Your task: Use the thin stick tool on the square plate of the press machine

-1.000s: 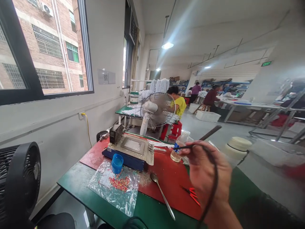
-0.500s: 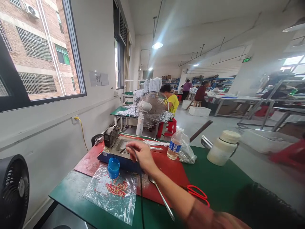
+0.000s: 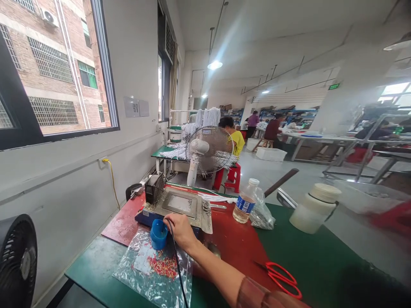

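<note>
black cable (image 3: 176, 261) pinched in right hand (image 3: 180, 229), just beside blue cup (image 3: 159, 234)

Blue cup (image 3: 159, 233) and heating plate (image 3: 180, 207) ahead; red mat (image 3: 239, 244) open rightward

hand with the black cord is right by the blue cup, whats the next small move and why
Probably dip the cord's end into the blue cup. The right hand pinches the black cord with its fingertips at the cup's rim, in front of the metal plate, so a short lowering would do it. What the cup contains can't be seen. The left hand is out of view.
</note>
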{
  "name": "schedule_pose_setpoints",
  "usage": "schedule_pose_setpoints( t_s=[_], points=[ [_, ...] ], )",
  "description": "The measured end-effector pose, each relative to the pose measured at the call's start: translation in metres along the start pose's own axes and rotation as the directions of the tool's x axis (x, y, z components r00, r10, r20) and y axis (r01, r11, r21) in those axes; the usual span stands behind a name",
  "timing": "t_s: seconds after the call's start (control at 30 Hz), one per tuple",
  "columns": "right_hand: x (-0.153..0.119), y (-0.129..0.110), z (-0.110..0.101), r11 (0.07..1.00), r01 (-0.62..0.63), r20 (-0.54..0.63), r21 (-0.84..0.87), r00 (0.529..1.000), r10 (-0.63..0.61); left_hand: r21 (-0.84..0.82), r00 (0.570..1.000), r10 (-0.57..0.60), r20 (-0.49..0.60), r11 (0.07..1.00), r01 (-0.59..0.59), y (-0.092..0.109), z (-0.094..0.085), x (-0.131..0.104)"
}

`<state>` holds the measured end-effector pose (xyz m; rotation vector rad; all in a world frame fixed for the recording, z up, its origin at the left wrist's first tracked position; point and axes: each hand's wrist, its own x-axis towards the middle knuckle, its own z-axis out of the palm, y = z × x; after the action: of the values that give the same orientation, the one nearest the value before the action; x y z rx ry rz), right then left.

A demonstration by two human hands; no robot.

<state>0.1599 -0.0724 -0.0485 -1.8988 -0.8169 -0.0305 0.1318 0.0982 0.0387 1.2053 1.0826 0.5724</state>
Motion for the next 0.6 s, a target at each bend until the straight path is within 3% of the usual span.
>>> schedule_pose_setpoints(
  t_s=[0.1,0.2,0.33,0.6],
  points=[
    [0.002,-0.001,0.004,0.997,-0.005,0.016,-0.071,1.000,0.006,0.018,0.996,0.019,-0.090,1.000,-0.018,0.012,0.014,0.064],
    [0.004,0.000,0.006,0.994,-0.008,0.037,-0.112,0.999,0.012,0.034,0.977,0.036,-0.209,0.999,-0.029,-0.010,0.005,0.099],
    [0.004,0.002,0.009,0.990,-0.016,0.050,-0.137,0.998,0.023,0.061,0.924,0.073,-0.376,0.997,-0.054,-0.034,0.000,0.128],
    [0.004,0.005,0.012,0.994,-0.013,0.035,-0.111,0.999,0.017,0.172,0.796,0.180,-0.578,0.980,-0.096,-0.031,0.009,0.159]
  ],
)
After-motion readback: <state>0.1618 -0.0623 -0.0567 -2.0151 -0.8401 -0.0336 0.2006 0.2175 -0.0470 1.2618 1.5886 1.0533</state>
